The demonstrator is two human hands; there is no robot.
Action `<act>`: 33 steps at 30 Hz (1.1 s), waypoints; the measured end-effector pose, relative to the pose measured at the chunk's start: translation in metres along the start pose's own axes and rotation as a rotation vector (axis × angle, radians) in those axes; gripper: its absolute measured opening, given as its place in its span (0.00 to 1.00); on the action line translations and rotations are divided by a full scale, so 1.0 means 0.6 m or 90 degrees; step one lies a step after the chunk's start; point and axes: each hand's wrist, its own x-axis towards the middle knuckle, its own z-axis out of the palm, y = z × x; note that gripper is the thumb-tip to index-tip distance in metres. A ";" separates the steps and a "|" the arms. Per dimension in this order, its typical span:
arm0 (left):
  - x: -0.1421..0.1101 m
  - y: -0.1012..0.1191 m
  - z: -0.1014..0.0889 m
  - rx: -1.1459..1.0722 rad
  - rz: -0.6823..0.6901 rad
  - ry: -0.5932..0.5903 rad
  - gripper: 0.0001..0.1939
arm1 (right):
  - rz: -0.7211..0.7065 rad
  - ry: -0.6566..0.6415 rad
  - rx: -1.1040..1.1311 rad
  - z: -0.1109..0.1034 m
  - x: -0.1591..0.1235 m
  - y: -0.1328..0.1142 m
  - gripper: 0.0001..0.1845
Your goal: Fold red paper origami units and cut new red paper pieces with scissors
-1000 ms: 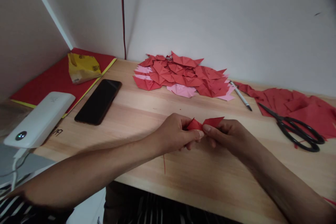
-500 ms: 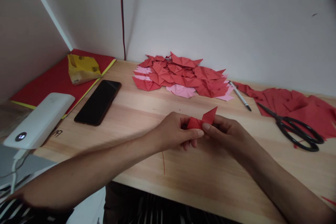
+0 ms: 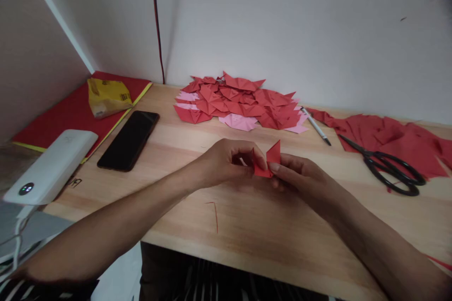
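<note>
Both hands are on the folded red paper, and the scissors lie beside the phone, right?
Not beside the phone: the head view shows the scissors on the right, at the edge of the red sheets. The left hand and right hand are on the folded red paper, as you say.

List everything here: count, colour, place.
folded paper: 1, red, centre
paper pile: 1, red and pink, back
pen: 1, white, beside pile
heap: 1, red, right
scissors: 1, black, by heap
phone: 1, black, left
power bank: 1, white, left
cable: 1, white, left
sheet: 1, red, back left
packet: 1, yellow, on sheet
cord: 1, dark, on wall
table: 1, tan, below
sleeve: 1, striped, left
left hand: 1, bare, touching paper
right hand: 1, bare, pinching paper
</note>
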 end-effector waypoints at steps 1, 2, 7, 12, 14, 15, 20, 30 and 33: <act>0.000 -0.001 0.000 0.000 0.004 0.003 0.07 | -0.002 0.002 0.004 0.001 0.000 0.001 0.17; 0.000 -0.002 0.000 -0.001 0.006 0.004 0.07 | -0.002 0.002 0.006 0.002 0.001 0.001 0.17; 0.001 -0.006 -0.003 -0.028 -0.001 -0.001 0.04 | -0.005 0.017 0.009 0.009 0.000 0.001 0.17; 0.002 -0.009 -0.002 -0.055 -0.023 0.016 0.06 | -0.011 0.018 -0.013 0.009 0.003 0.005 0.16; 0.002 -0.008 0.000 -0.070 -0.041 0.018 0.07 | -0.026 0.016 -0.015 0.009 0.003 0.007 0.15; 0.002 -0.008 0.001 -0.082 -0.054 0.014 0.08 | -0.034 0.016 -0.015 0.010 0.003 0.007 0.15; -0.002 -0.006 0.016 -0.156 -0.100 0.023 0.12 | -0.063 0.047 -0.030 0.016 -0.002 0.005 0.15; -0.003 -0.013 0.028 -0.250 -0.129 0.112 0.09 | -0.076 0.070 -0.085 0.018 -0.002 0.004 0.14; -0.002 -0.011 0.027 -0.228 -0.147 0.111 0.10 | -0.081 0.085 -0.100 0.018 -0.003 0.005 0.13</act>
